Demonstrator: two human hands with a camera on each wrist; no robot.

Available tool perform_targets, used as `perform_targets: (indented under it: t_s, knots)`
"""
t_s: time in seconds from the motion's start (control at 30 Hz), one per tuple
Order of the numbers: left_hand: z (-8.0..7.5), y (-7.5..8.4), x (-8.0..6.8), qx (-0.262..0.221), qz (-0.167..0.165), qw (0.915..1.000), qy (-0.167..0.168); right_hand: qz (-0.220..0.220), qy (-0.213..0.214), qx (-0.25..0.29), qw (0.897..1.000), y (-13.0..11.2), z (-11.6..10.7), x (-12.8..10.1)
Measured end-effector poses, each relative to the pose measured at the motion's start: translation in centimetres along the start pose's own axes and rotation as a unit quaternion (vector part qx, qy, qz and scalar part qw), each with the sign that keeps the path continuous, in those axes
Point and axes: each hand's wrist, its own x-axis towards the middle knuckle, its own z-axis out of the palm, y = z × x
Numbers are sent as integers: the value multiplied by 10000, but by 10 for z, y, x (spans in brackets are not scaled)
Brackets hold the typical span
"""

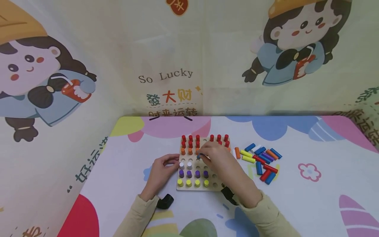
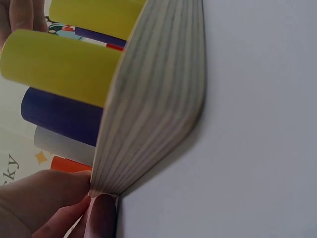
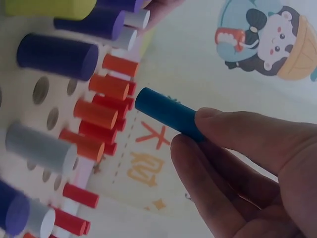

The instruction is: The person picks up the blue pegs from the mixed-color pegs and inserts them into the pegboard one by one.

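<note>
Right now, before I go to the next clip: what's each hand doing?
Left hand: closed, gripping the edge of the wooden pegboard.
Right hand: closed, pinching a blue cylindrical peg.

Right hand (image 1: 220,161) pinching, fingers (image 3: 203,181) bent; left hand (image 1: 161,169) seemingly pinching too.

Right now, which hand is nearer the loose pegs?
Right. The right hand is over the pegboard, near the loose pegs; the left hand grips the pegboard's left edge.
</note>
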Motion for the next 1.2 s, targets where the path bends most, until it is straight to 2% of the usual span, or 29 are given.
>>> perform_targets:
  t_s: [0.2,0.33,0.47,0.6,0.83,1.2]
  knots:
    - [0,-1,0,-51,14,10000,-18,-180,11,-181,9997,-10,6,3]
    - [1,-1,2,-73,69,9999,-52,-434,20,-592,9973,-14,7,6]
    - [1,-2,3,-88,125,9999,-33,-731,-94,-1015,9921,-17,11,11]
    - [1,-3,3,-112,137,9998,-13,-790,-320,-1291,9880,-20,16,15]
    - [-1,-6,1,-153,221,9996,-20,-667,-687,-1311,9867,-27,23,20]
    - [-1,-5,1,-129,235,9996,-23,-830,-585,-1330,9859,-26,36,28]
